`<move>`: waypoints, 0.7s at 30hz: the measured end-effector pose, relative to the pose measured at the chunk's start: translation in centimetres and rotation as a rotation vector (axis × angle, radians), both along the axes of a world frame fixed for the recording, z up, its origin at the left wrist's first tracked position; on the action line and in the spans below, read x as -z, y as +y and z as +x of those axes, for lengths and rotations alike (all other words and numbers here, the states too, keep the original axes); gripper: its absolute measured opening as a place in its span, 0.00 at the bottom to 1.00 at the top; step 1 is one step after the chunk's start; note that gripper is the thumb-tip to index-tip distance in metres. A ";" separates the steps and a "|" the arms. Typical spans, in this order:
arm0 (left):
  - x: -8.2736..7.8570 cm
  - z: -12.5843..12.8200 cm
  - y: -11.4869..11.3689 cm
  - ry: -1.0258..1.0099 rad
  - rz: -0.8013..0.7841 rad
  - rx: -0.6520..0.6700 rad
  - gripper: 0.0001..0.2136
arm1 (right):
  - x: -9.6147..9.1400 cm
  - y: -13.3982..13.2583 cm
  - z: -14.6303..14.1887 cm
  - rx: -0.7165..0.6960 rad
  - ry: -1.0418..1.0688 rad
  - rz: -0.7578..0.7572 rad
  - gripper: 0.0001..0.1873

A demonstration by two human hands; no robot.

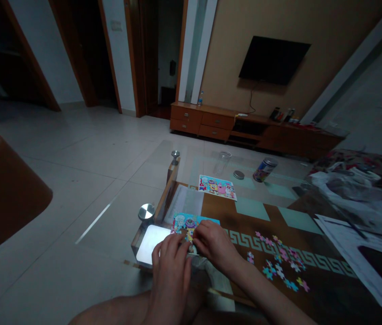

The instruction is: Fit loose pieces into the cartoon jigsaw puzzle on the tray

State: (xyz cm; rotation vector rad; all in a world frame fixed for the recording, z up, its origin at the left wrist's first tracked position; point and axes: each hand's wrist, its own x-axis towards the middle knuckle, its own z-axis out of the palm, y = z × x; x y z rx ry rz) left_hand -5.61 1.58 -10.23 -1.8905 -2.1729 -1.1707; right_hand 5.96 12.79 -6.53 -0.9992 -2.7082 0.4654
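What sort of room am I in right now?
Most likely a living room in a home: a wall-mounted flat-screen TV hangs above a low wooden TV cabinet with drawers, and jigsaw puzzle pieces lie on a glass-topped coffee table.

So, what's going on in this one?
A person has both hands on a partly assembled cartoon jigsaw puzzle: the left hand and the right hand are together at its near edge. Loose pink, blue and white puzzle pieces lie scattered to the right on the glass-topped table. Farther along sits a SpongeBob picture card, with a clear plastic cup, a round metal lid and a can beyond it.
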 end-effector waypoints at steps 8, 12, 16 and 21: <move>0.9 0.9 0.0 0.050 -0.057 0.064 0.16 | -0.1 0.0 0.0 0.009 -0.030 -0.009 0.04; 0.8 0.7 0.0 0.064 -0.058 0.062 0.16 | -0.2 0.1 0.3 0.028 -0.019 -0.027 0.04; 0.4 0.6 0.0 0.043 -0.028 0.026 0.17 | -0.1 0.4 0.6 0.039 0.014 -0.045 0.04; 0.1 0.9 0.1 0.077 -0.054 -0.039 0.17 | -0.1 0.4 0.7 0.033 0.024 -0.045 0.04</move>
